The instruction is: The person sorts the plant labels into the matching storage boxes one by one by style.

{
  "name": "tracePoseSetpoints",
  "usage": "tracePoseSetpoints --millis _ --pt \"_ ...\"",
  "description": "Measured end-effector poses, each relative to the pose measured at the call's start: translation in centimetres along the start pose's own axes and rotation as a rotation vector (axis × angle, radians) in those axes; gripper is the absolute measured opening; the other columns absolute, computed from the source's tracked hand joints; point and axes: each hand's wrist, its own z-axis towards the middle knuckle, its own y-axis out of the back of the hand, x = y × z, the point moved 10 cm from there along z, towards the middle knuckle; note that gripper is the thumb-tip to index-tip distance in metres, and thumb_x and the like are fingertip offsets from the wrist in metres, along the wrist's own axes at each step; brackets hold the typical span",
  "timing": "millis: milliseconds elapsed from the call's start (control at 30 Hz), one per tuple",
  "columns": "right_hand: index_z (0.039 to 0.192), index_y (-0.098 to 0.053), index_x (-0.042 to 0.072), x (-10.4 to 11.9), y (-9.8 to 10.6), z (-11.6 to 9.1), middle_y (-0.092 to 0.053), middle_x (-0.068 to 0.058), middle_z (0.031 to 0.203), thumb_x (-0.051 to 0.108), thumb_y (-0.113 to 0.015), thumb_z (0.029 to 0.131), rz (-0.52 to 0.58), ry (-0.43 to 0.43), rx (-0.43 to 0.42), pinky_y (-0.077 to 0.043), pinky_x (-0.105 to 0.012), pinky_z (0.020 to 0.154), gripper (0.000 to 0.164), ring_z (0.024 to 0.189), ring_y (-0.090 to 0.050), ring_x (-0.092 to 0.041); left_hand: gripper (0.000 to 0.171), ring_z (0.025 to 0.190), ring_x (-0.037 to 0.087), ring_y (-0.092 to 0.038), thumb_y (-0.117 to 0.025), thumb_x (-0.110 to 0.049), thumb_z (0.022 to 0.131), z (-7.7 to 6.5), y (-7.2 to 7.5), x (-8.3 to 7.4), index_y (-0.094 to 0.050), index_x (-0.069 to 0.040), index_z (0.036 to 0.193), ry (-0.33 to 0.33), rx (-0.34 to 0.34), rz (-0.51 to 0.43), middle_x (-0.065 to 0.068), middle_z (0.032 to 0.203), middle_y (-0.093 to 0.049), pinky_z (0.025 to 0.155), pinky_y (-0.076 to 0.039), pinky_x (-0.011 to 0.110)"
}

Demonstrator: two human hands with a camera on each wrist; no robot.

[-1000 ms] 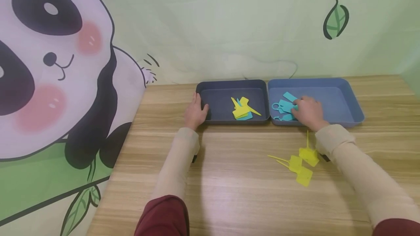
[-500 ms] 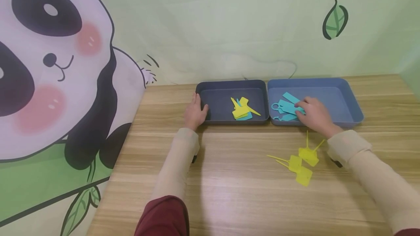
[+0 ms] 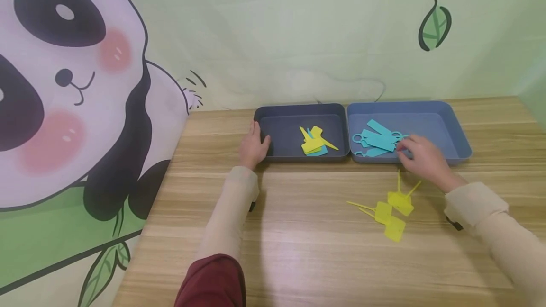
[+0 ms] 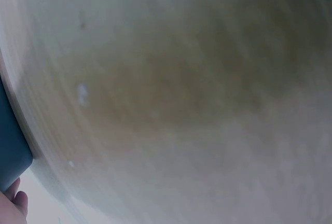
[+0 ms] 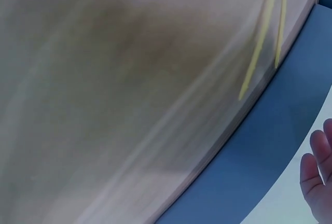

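Note:
In the head view my left hand (image 3: 253,148) rests against the left end of the dark tray (image 3: 281,131), fingers straight and thumb spread over its rim. Yellow tags and a teal one (image 3: 317,152) lie inside that tray. My right hand (image 3: 424,160) is over the near side of the blue tray (image 3: 443,131), its fingertips beside a pile of teal tags (image 3: 377,140), some with ring ends. Nothing shows held in it. The right wrist view catches the right fingers (image 5: 310,175) loosely bent. Of the left hand, the left wrist view shows only some fingers (image 4: 19,200) beside the tray corner.
Several yellow tags (image 3: 394,229) with thin tails lie on the wooden table (image 3: 307,250) in front of the blue tray. The two trays stand side by side, close to a wall cloth (image 3: 298,37) printed with a panda.
My right hand has drawn back to the right and toward me, off the teal tags, whose ring ends now show. The teal tags are spread farther right. My left hand has stayed in place.

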Motion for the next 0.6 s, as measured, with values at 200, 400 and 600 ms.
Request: tracePoseSetpoints --millis 200,400,600 --pt "0.078 -0.060 0.004 0.6 -0.2 -1.1 -0.056 -0.006 0.075 0.004 -0.060 0.072 -0.046 0.060 0.008 -0.045 -0.037 0.060 0.006 0.069 -0.052 -0.021 0.065 0.131 0.029 -0.026 -0.035 -0.040 0.092 0.1 -0.2 0.1 -0.012 -0.006 0.142 -0.004 0.009 0.003 0.006 0.150 -0.007 0.106 -0.026 0.039" --pt "0.078 -0.061 0.006 1.5 -0.5 -2.2 -0.057 -0.004 0.075 0.006 -0.064 0.070 -0.070 0.106 0.042 -0.046 -0.037 0.061 0.008 0.069 -0.053 -0.020 0.065 0.132 0.028 -0.026 -0.035 -0.040 0.092 0.1 -0.1 0.0 -0.012 -0.005 0.142 -0.007 0.007 0.001 0.006 0.150 -0.006 0.107 -0.025 0.037" --pt "0.088 -0.064 0.004 1.2 -1.3 -3.4 -0.058 -0.007 0.084 0.014 -0.067 0.071 -0.084 0.113 0.103 -0.046 -0.041 0.066 0.019 0.076 -0.053 -0.024 0.066 0.133 0.028 -0.025 -0.035 -0.039 0.092 0.0 -0.1 0.0 -0.011 -0.005 0.142 -0.004 0.025 0.005 0.007 0.150 -0.006 0.107 -0.025 0.037"
